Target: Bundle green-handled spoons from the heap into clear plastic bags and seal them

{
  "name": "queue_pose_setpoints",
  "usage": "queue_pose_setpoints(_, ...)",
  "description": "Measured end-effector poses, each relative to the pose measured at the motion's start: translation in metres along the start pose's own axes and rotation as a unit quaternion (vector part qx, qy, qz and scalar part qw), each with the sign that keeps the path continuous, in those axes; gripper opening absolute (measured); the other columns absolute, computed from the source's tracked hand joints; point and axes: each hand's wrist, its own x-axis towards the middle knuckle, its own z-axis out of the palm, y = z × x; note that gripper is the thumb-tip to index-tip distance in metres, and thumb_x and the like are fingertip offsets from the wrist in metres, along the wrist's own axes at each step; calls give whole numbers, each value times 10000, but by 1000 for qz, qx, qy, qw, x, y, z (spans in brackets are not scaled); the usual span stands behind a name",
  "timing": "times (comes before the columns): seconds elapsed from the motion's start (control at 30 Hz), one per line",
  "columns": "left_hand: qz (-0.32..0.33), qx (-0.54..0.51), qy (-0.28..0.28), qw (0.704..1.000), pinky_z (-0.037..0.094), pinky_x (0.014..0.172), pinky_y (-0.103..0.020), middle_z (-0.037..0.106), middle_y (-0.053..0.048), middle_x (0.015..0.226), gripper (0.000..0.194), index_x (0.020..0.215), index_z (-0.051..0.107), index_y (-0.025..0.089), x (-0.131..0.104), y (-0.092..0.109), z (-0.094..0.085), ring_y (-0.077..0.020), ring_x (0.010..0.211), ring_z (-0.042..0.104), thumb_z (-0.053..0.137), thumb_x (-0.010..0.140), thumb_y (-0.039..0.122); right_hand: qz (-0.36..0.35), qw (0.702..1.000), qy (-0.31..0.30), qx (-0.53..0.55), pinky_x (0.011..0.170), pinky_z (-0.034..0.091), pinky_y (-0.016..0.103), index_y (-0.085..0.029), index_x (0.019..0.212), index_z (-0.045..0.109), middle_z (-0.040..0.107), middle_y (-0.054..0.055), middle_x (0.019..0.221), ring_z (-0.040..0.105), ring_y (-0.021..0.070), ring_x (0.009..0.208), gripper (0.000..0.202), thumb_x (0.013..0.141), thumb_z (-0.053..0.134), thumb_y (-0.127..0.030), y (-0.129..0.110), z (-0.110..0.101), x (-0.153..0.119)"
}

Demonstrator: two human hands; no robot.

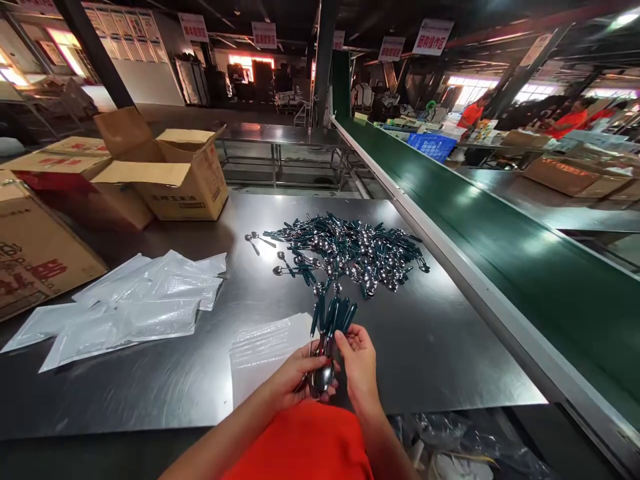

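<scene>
A bunch of spoons [323,377] with dark green handles is gathered in front of me, handles pointing away and bowls toward my body. My left hand [301,371] wraps round the bunch near the bowls. On the right side, my right hand [361,360] has its thumb and fingers closed at the handles of the same bunch. Beyond my hands a large heap of loose spoons [350,250] lies on the steel table [430,340]. A stack of white plastic bags [267,340] lies flat beside my left hand.
Filled-looking white packets [145,300] lie at the left. Behind them stand an open cardboard box [185,190] and more cartons [40,253]. A green conveyor belt [450,200] runs along the right side, with a blue crate [431,147] past it. People in orange work farther off.
</scene>
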Motion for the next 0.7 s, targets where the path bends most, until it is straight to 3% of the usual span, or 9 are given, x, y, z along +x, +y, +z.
queue_pose_setpoints(0.07, -9, 13, 6, 1000, 508, 389, -222, 709, -52, 828, 330, 1076, 542, 184, -2, 0, 0, -170, 556, 679, 659, 770, 218, 12, 999, 7, 29, 646, 501, 237, -218, 901, 573, 665, -26, 775, 626, 143, 727, 458, 556, 854, -324, -1, -1, 1)
queue_pose_setpoints(0.13, -5, 23, -6, 1000, 492, 386, -207, 707, -50, 781, 305, 1033, 561, 162, -2, 0, 2, -159, 520, 667, 670, 753, 210, 82, 992, -39, 86, 696, 518, 274, -223, 931, 583, 694, -3, 854, 650, 173, 794, 491, 541, 858, -336, -4, -2, 0)
queue_pose_setpoints(0.2, -12, 40, -24, 999, 499, 401, -216, 699, -39, 735, 307, 993, 576, 151, -3, 0, 6, -157, 495, 657, 701, 718, 209, 170, 973, -103, 117, 664, 535, 335, -185, 897, 620, 714, 52, 843, 669, 221, 764, 458, 547, 847, -374, -6, -1, -3)
queue_pose_setpoints(0.27, -29, 66, -26, 997, 518, 422, -243, 687, -29, 701, 316, 951, 588, 145, -3, -2, 10, -161, 489, 650, 731, 684, 233, 214, 963, -114, 117, 626, 541, 367, -146, 855, 655, 725, 99, 824, 680, 262, 746, 444, 526, 852, -370, -5, 2, -6)
queue_pose_setpoints(0.33, -42, 92, -5, 995, 520, 430, -261, 671, -24, 671, 322, 889, 590, 140, -3, -3, 14, -156, 482, 633, 746, 677, 324, 206, 969, -78, 117, 618, 545, 365, -131, 832, 674, 731, 114, 827, 686, 273, 751, 440, 493, 864, -337, -1, 6, -8)
queue_pose_setpoints(0.4, -27, 112, 26, 993, 484, 424, -233, 642, 0, 622, 388, 861, 578, 145, -3, -3, 17, -128, 459, 597, 756, 658, 424, 180, 976, -25, 116, 582, 535, 338, -142, 781, 667, 725, 81, 743, 680, 250, 680, 416, 473, 868, -336, 4, 9, -8)
queue_pose_setpoints(0.47, -8, 135, 24, 991, 446, 423, -218, 621, 22, 590, 462, 900, 556, 163, -4, -3, 18, -119, 442, 576, 747, 646, 499, 152, 982, 17, 112, 553, 520, 310, -162, 763, 641, 704, 32, 670, 663, 218, 611, 424, 459, 873, -346, 8, 12, -6)
queue_pose_setpoints(0.6, 5, 186, -4, 983, 449, 483, -245, 632, 11, 650, 525, 954, 546, 166, -5, -5, 19, -135, 494, 594, 783, 603, 475, 118, 984, 61, 114, 566, 531, 299, -204, 920, 594, 712, -1, 768, 678, 210, 660, 570, 465, 874, -402, 8, 15, -3)
queue_pose_setpoints(0.7, 38, 174, -1, 984, 463, 510, -271, 591, 27, 611, 508, 931, 558, 153, -3, -8, 20, -114, 474, 544, 780, 616, 483, 95, 988, 71, 102, 559, 539, 302, -214, 994, 556, 706, 2, 797, 680, 205, 658, 579, 541, 839, -437, 6, 18, -4)
